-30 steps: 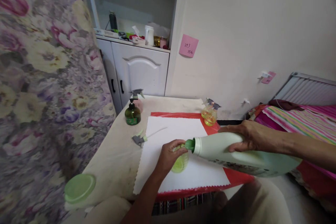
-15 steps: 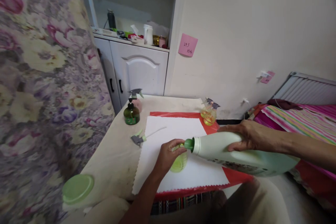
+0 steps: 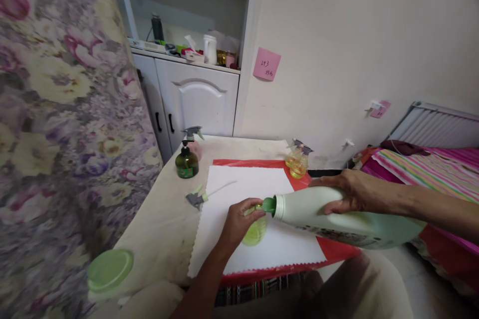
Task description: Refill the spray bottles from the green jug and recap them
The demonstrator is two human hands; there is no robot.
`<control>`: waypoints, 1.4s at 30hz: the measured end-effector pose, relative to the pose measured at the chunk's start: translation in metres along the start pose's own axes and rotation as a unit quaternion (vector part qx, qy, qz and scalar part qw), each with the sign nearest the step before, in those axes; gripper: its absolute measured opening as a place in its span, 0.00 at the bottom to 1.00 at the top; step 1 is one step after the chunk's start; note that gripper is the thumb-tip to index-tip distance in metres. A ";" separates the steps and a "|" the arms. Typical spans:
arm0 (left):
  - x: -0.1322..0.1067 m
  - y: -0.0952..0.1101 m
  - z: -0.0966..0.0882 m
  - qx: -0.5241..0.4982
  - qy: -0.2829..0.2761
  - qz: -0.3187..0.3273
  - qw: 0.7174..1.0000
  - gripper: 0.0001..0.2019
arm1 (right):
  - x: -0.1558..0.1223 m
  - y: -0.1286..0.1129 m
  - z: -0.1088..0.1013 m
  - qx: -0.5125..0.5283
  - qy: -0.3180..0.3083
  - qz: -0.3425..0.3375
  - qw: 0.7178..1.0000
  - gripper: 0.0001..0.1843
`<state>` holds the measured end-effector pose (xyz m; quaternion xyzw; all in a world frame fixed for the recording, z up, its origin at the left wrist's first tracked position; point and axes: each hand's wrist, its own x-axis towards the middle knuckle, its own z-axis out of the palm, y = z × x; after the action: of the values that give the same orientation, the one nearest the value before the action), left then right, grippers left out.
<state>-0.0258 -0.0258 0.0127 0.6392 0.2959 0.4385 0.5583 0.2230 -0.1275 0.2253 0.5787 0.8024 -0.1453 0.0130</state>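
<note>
Gripping the bottle (image 3: 254,235) high up, over the sheet (image 3: 258,182), with curled left fingers (image 3: 250,203). Clasping the tilted jug (image 3: 348,224) in right fingers (image 3: 333,207), spout (image 3: 268,204) at the bottle; keeping both grips unchanged from earlier.

The left hand (image 3: 241,217) clasps the neck of a yellow-green bottle (image 3: 255,236) over a white sheet (image 3: 290,246). With that bottle as the clock's centre, a pale green jug (image 3: 305,205) lies tipped in from three o'clock, gripped by the right hand (image 3: 354,193), its spout (image 3: 269,205) at the bottle's mouth. A loose spray head (image 3: 195,199) lies at ten, yellow spray bottles (image 3: 298,169) stand at one.
</note>
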 end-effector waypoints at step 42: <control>0.000 -0.003 0.000 -0.010 -0.005 -0.004 1.000 0.11 | 0.002 -0.005 -0.004 0.007 -0.026 0.019 0.999 0.30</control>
<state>-0.0253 -0.0247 0.0097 0.6347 0.2915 0.4360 0.5674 0.2185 -0.1261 0.2295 0.5896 0.7898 -0.1658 0.0325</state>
